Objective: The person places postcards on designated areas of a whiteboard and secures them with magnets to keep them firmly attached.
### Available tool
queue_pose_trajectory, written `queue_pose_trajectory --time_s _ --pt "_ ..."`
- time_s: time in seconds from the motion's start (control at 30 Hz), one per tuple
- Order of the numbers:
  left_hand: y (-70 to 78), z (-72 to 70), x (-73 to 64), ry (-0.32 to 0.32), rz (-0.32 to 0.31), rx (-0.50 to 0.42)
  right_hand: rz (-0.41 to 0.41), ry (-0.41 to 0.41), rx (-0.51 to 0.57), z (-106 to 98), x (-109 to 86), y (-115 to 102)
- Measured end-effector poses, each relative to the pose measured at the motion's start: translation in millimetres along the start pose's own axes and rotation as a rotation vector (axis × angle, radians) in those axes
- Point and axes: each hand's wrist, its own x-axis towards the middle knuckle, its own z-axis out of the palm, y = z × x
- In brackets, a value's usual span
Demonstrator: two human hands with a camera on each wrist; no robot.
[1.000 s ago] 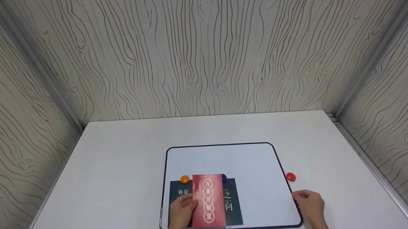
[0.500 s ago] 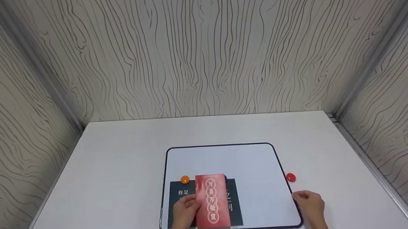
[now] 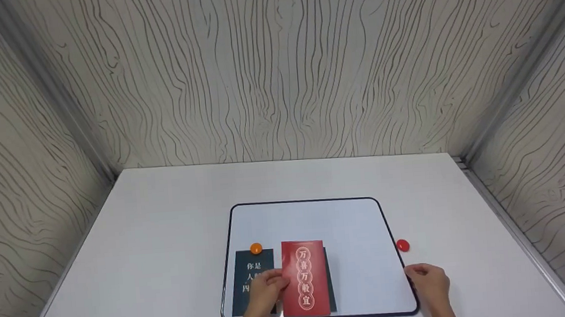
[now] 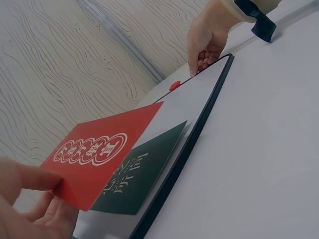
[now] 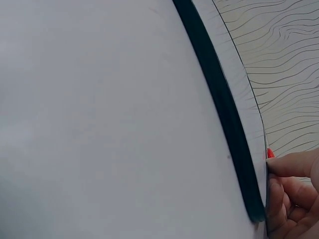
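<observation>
My left hand [image 3: 264, 293] pinches a red card with white characters [image 3: 304, 280] by its left edge, between thumb and fingers. In the left wrist view the red card [image 4: 102, 154] is held tilted above a dark green card [image 4: 144, 172] on the black-framed whiteboard [image 3: 358, 253]. Another dark green card [image 3: 242, 287] lies on the board's left, with an orange round magnet [image 3: 256, 249] at its top edge. My right hand [image 3: 431, 283] grips the board's right edge, fingers curled and thumb at the rim. In the head view the red card covers most of the right green card.
A red round magnet [image 3: 403, 245] lies just outside the board's right edge, above my right hand. The white table [image 3: 168, 238] extends around the board. Wood-patterned walls [image 3: 275, 68] enclose its back and sides.
My left hand has moved the red card to the right, uncovering the left green card and covering the blue magnet and most of the right green card. The right hand stays put.
</observation>
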Motion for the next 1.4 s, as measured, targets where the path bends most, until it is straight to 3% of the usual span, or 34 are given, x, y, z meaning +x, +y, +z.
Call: queue_pose_trajectory --time_s 0.3,0.57,0.9,1.4 --pt "-5.6 10.5 0.2 -0.033 -0.007 0.005 -0.002 -0.118 -0.050 -13 6.5 -5" --pt "-7.0 18.7 0.7 -0.076 -0.075 -0.032 0.080 -0.223 -0.087 -23 12.7 -12" --pt "-7.6 30.4 0.8 -0.144 -0.072 -0.097 0.139 -0.242 -0.030 -26 15.2 -9" --pt "-2.7 41.2 6.9 -0.147 -0.110 -0.134 0.133 -0.247 -0.006 -26 15.3 -6"
